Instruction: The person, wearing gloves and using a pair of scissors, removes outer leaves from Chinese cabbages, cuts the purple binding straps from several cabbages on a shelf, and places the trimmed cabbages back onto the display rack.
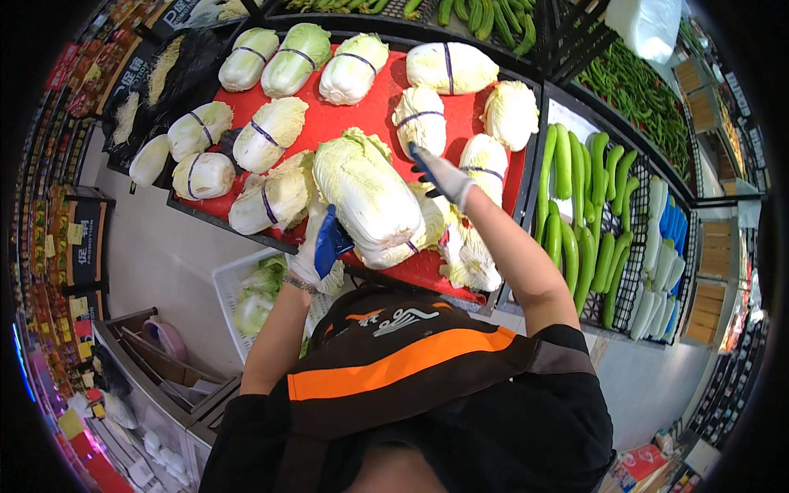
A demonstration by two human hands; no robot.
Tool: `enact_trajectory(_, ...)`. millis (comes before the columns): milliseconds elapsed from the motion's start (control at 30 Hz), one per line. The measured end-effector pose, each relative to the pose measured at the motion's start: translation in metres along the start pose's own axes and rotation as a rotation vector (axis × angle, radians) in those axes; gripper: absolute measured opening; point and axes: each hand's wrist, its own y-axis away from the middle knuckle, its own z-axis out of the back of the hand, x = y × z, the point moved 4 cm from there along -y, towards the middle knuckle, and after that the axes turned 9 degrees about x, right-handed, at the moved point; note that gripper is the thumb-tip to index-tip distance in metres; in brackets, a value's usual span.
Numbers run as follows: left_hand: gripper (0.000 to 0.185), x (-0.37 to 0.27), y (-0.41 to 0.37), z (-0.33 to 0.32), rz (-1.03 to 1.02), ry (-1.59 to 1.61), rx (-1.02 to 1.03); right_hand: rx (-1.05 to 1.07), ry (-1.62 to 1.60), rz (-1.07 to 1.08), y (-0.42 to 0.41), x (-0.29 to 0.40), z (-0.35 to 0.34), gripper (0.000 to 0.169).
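A large napa cabbage [367, 191] without a visible band lies tilted on top of other cabbages, right before me. My left hand [317, 249], in a white glove with a blue palm, is against its lower left side. Part of that hand is hidden, so whether it bears the cabbage's weight is unclear. My right hand [445, 179], gloved the same way, is apart from the large cabbage on its right. Its fingers point forward and hold nothing. Just beyond the fingertips sits a smaller cabbage [420, 120] with a purple band.
Several banded cabbages [271, 132] lie on a red mat [382, 92] in a black-rimmed display. Long green gourds [585, 228] fill the neighbouring bin at right. A white crate [225, 296] with cabbage leaves stands below left. Clear plastic bags [644, 24] hang upper right.
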Motion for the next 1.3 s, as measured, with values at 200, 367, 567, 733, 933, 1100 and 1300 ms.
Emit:
enact_trajectory(200,0.06,-0.007,0.012,-0.005,0.062,0.221,0.019,-0.284,-0.619,0.069,0.128,-0.08,0.046,0.026)
enact_trajectory(367,0.054,-0.013,0.006,-0.007,0.084,0.279,0.166,-0.808,-0.507,0.017,0.231,-0.165,0.034,0.022)
enact_trajectory(567,0.053,-0.014,0.012,-0.006,0.128,0.338,0.095,-1.381,-0.294,-0.153,0.362,-0.289,0.026,0.03)
enact_trajectory(733,0.051,-0.007,0.022,-0.008,0.057,0.276,0.037,-1.018,0.387,-0.416,0.358,-0.259,-0.008,0.039)
enact_trajectory(933,0.038,-0.019,0.022,-0.007,0.011,0.191,0.051,-0.497,0.797,-0.615,0.308,-0.277,-0.007,0.047)
enact_trajectory(1100,0.034,-0.018,0.029,0.014,-0.034,0.014,-0.003,-0.745,0.624,-0.281,0.311,-0.243,0.015,0.032)
enact_trajectory(1300,0.037,-0.022,0.042,-0.001,-0.167,-0.161,0.085,-0.395,-0.385,0.3,0.248,-0.051,0.003,0.032)
